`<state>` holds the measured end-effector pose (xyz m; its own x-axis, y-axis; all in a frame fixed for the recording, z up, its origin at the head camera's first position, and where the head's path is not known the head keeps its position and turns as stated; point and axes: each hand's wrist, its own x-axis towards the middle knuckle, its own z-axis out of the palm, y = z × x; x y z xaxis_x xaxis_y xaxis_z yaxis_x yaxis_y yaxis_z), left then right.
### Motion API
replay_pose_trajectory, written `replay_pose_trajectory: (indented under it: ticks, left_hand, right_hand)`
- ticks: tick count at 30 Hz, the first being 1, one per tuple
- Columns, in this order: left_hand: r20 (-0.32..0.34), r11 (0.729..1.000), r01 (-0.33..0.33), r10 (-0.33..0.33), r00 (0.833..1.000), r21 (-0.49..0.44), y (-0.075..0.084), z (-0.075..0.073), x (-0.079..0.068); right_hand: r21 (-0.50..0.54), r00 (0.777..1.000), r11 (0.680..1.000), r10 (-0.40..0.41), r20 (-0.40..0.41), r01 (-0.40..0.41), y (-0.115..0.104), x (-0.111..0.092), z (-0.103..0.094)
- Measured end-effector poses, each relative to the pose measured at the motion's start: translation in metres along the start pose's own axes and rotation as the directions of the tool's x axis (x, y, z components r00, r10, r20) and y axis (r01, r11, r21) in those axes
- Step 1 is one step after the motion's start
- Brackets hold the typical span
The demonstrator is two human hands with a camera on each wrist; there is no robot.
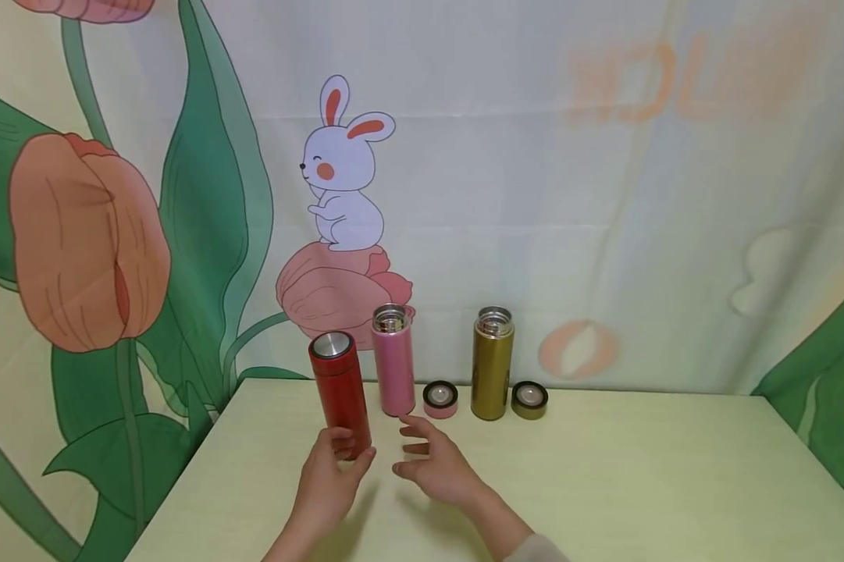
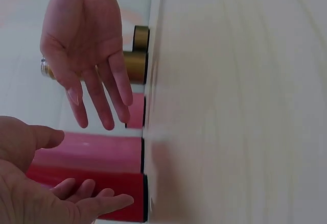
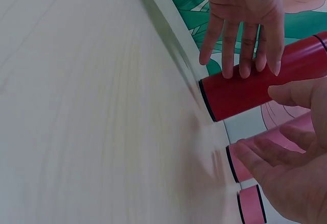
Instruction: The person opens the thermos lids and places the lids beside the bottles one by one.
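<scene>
Red flask (image 1: 340, 394) stands upright on the table (image 1: 639, 476), lid (image 1: 332, 346) on, just left of the pink flask (image 1: 395, 371). Your left hand (image 1: 328, 478) is at its lower part, fingers loose, not grasping; contact cannot be confirmed. Your right hand (image 1: 441, 466) is empty. Judged rigid, smooth, possibly slippery; take hold mid-body, below the lid.

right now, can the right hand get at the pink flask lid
Probably yes: the pink flask lid lies just beyond the right hand, nothing stands between them, and that hand holds nothing.
</scene>
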<state>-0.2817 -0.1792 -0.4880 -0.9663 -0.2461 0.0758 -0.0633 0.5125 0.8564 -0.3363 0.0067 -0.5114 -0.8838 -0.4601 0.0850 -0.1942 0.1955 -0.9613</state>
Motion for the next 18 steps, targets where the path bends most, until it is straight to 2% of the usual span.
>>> replay_pose_trajectory:
  ticks: [4,9,18]
  left_hand:
    - [-0.042,0.999,0.038,-0.037,0.998,0.008,-0.003,-0.012,0.004]
    - [-0.075,0.997,0.077,-0.076,0.994,0.005,-0.004,-0.019,0.013]
    - [-0.016,0.999,0.046,-0.046,0.999,0.005,-0.011,-0.020,0.039]
  right_hand:
    - [0.055,0.999,0.998,0.007,0.047,-0.009,-0.005,0.007,0.011]
    - [0.092,0.997,0.996,-0.012,0.082,0.004,-0.013,0.014,0.021]
    - [0.117,0.996,0.993,0.017,0.089,-0.028,-0.018,0.020,0.028]
